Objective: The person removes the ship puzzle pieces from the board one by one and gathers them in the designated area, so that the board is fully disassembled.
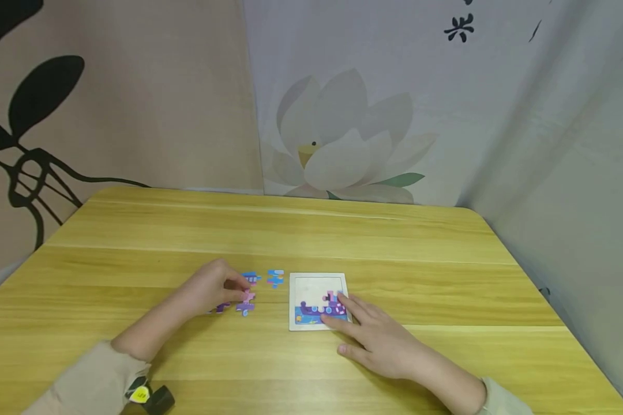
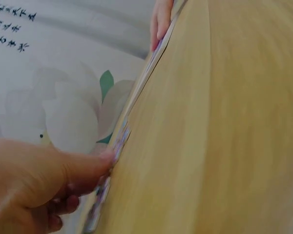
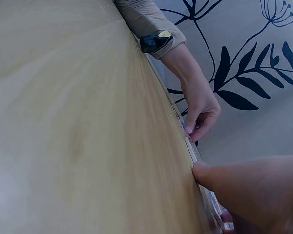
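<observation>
Left hand (image 1: 215, 288) sitting over loose puzzle pieces, right hand (image 1: 376, 340) resting on puzzle board (image 1: 314, 288)

Left of the lower centre in the head view, the left hand is bending its fingers in and keeping only a narrow gap between thumb and index finger. Its thumb tip is meeting the edge of a pink-and-purple piece (image 1: 246, 307); whether the fingers are pinching that piece, I cannot tell. A blue piece (image 1: 251, 277) is lying just beyond the index fingertip, and a dark purple piece (image 1: 221, 308) is showing partly from under the hand. Another blue piece (image 1: 276, 278) is lying apart from these, near the board's upper left corner.

At the lower centre of the frame, the board is lying flat on the counter (image 1: 420, 259). Fitted pieces (image 1: 308, 318) are filling its lower part and climbing along its right side, while the pale base is showing above them. The right hand is spreading wide, its fingertips resting on the board's right side and its thumb lying just below the lower edge.

In the lower left of the frame, a black device (image 1: 158, 400) is sitting at the left sleeve (image 1: 90, 380). Behind the counter, a curtain is showing a pale flower (image 1: 342, 150).
</observation>
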A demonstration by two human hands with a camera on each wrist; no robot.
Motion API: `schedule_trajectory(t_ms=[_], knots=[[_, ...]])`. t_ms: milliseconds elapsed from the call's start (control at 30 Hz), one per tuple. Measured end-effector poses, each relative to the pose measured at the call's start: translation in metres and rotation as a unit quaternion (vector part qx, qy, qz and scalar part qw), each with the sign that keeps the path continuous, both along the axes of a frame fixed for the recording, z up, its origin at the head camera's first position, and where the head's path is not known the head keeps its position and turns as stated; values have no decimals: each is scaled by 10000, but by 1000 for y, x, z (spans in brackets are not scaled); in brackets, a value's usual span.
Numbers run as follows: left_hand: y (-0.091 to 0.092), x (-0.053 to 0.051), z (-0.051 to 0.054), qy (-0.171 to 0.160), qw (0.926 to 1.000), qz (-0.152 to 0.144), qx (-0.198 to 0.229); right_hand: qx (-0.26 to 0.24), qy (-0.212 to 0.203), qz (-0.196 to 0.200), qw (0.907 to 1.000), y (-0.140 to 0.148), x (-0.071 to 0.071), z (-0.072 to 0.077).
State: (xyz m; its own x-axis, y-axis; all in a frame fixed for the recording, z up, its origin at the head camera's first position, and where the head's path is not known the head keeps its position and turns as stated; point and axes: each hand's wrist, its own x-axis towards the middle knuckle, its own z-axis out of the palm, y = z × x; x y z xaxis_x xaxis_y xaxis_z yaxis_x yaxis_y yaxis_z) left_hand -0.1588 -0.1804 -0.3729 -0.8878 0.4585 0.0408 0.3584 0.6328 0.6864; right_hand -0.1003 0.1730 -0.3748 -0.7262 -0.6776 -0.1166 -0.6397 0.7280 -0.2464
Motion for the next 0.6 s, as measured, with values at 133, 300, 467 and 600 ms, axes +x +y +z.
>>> schedule_trajectory(t_ms=[133, 300, 467, 600], knots=[[0, 1, 1, 132, 9998, 35, -115, -11, 20, -5, 10000, 0, 0, 0], [0, 2, 2, 218, 9996, 50, -154, -64, 25, -4, 10000, -1, 0, 0], [0, 1, 4, 172, 9998, -10, -102, -183, -2, -26, 9998, 0, 0, -1], [1, 2, 6, 152, 9998, -46, -74, -285, -64, -98, 9995, 1, 1, -3]])
